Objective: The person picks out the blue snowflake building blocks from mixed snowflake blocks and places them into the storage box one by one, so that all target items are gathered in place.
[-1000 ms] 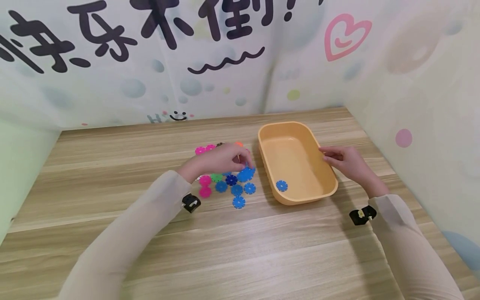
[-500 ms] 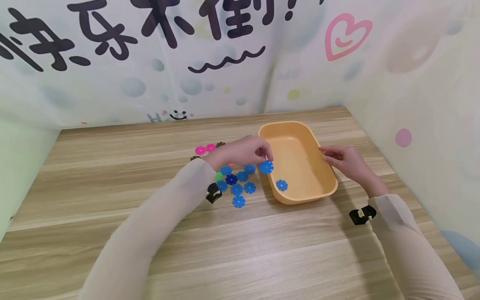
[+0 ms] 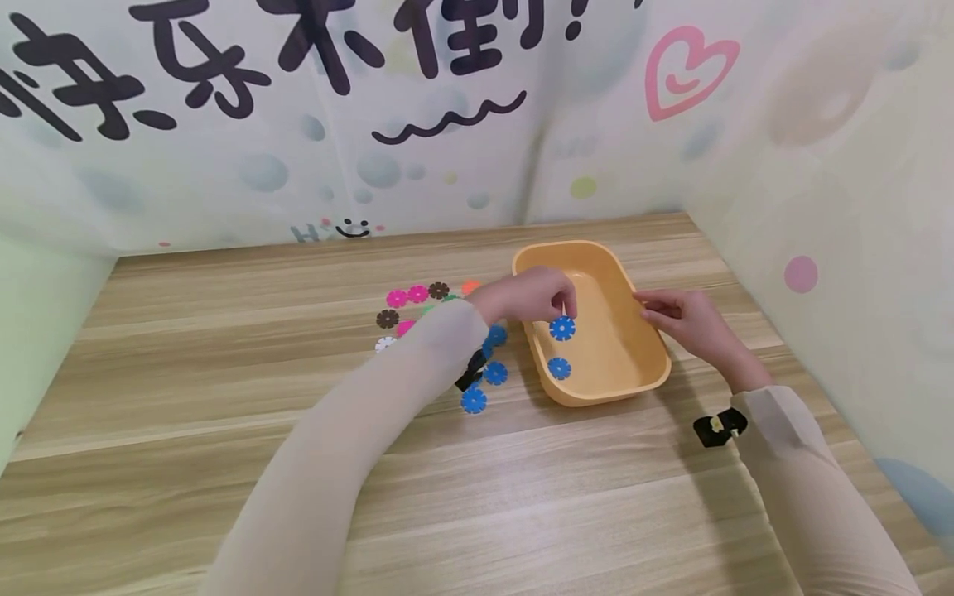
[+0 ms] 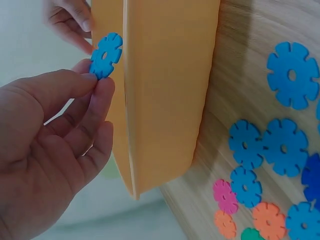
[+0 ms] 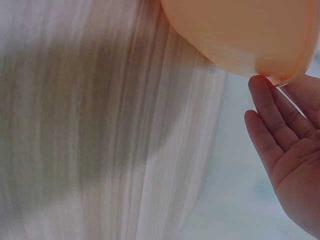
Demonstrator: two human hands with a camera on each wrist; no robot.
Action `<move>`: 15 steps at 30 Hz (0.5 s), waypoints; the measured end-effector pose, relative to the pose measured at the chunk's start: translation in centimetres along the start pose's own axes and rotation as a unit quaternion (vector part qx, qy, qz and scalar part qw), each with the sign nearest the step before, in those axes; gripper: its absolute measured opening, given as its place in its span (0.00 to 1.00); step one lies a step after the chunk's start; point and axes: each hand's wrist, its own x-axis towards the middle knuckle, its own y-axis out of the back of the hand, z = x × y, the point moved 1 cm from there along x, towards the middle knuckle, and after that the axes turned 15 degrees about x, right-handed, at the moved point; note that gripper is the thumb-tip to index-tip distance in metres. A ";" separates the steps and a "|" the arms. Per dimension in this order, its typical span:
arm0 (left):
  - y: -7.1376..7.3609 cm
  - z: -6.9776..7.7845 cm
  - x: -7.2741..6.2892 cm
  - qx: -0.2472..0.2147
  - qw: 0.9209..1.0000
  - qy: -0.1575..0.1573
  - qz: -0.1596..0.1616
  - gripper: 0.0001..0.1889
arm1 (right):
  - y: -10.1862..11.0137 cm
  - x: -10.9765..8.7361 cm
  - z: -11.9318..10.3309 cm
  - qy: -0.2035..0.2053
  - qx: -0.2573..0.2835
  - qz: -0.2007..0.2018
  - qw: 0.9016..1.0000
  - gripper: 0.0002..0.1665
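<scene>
My left hand [image 3: 540, 294] is over the left part of a yellow plastic basin [image 3: 596, 387]. Between thumb and fingertips it pinches a blue notched plastic disc [image 3: 562, 329], seen close up in the left wrist view as a flower-shaped disc [image 4: 106, 56] with a central hole. Another blue disc [image 3: 559, 368] lies inside the basin near its front left corner. At the basin's right rim, my right hand [image 3: 689, 327] grips the edge between thumb and fingers. The right wrist view shows those fingers [image 5: 272, 112] against the outer wall, the thumb partly hidden.
Left of the basin, several notched discs lie loose on the wooden table [image 3: 522, 497]: pink [image 3: 397, 298], brown [image 3: 387, 319], white [image 3: 385, 343], orange and blue [image 3: 474, 401]. My left forearm covers part of them. Printed wall sheets stand behind and to the right.
The left hand has picked a blue disc from the loose pieces and carried it right, across the basin's left rim and over its inside. The right hand stays on the rim.
</scene>
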 end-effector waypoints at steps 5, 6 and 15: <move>-0.3 0.4 1.4 0.029 0.999 0.011 -0.024 0.11 | 0.0 -0.1 0.1 -0.001 0.002 0.001 1.000 0.19; -0.4 0.4 1.6 0.034 0.999 0.014 -0.030 0.11 | 0.0 -0.1 0.1 -0.001 0.002 0.001 1.000 0.19; -1.5 0.0 2.5 0.085 0.993 0.028 -0.070 0.17 | -0.1 0.0 0.2 0.011 0.012 0.004 1.000 0.18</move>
